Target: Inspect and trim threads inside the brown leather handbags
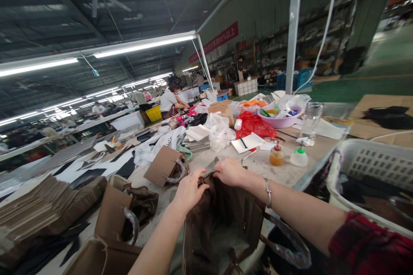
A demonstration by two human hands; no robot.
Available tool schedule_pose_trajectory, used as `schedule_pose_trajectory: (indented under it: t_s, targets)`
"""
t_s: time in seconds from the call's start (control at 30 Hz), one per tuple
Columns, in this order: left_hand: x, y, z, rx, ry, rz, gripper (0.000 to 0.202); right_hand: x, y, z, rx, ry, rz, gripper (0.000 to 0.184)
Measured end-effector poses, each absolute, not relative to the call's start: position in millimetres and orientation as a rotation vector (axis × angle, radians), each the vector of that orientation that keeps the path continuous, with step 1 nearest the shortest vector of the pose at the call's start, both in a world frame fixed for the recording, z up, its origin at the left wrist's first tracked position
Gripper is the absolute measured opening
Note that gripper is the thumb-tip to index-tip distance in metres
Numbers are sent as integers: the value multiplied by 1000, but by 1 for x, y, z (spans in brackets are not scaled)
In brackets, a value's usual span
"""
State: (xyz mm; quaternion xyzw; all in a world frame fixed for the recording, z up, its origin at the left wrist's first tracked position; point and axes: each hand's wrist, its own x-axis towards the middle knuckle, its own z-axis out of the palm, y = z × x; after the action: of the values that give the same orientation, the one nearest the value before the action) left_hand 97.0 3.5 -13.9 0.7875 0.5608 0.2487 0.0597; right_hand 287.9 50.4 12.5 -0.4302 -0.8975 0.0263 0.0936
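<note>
A dark brown handbag [222, 219] lies in front of me at the table's near edge, its opening facing me. My left hand [192, 189] pinches the bag's far rim between thumb and fingers. Close beside it, my right hand [229, 172] grips the same rim, fingers closed and partly hidden by the fabric. A plastic-wrapped handle [290, 245] hangs out at the bag's right side, below my right forearm. Left of the bag stand more brown bag pieces [112, 210] with wrapped handles, and another brown piece [164, 165] sits behind my left hand.
Stacked brown panels [41, 210] fill the left side. Behind the bag are a glue bottle [276, 154], a green-capped bottle [299, 157], a red plastic bag [254, 125], a purple basin [280, 120] and a glass jar [311, 120]. A white basket [377, 154] stands right. Co-workers are farther back.
</note>
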Motion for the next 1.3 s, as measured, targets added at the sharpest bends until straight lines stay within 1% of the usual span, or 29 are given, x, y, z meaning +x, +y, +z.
schedule_pose_trajectory:
  t_s: [0.13, 0.27, 0.37, 0.53, 0.67, 0.8, 1.1, 1.3]
  targets:
    - [92, 1, -13, 2374, 1698, 770, 39, 289, 48, 13, -1304, -2658, 96, 29]
    - [89, -1, -10, 2575, 1551, 791, 26, 290, 47, 12, -1332, -2641, 121, 31]
    - [90, -1, -8, 2655, 1545, 811, 17, 290, 47, 11, -1337, -2633, 125, 32]
    - [91, -6, -5, 2693, 1676, 842, 11, 290, 46, 9, -1337, -2608, 126, 32]
    - [92, -9, -5, 2790, 1659, 815, 8, 290, 45, 8, -1332, -2591, 128, 32]
    - [92, -7, -8, 2813, 1594, 837, 7, 291, 46, 7, -1326, -2582, 143, 30]
    - [95, 0, -10, 2574, 1488, 867, 10, 293, 50, 2, -1305, -2566, 174, 26]
    - [94, 2, -12, 2474, 1613, 896, 9, 294, 58, -5, -1276, -2558, 223, 26]
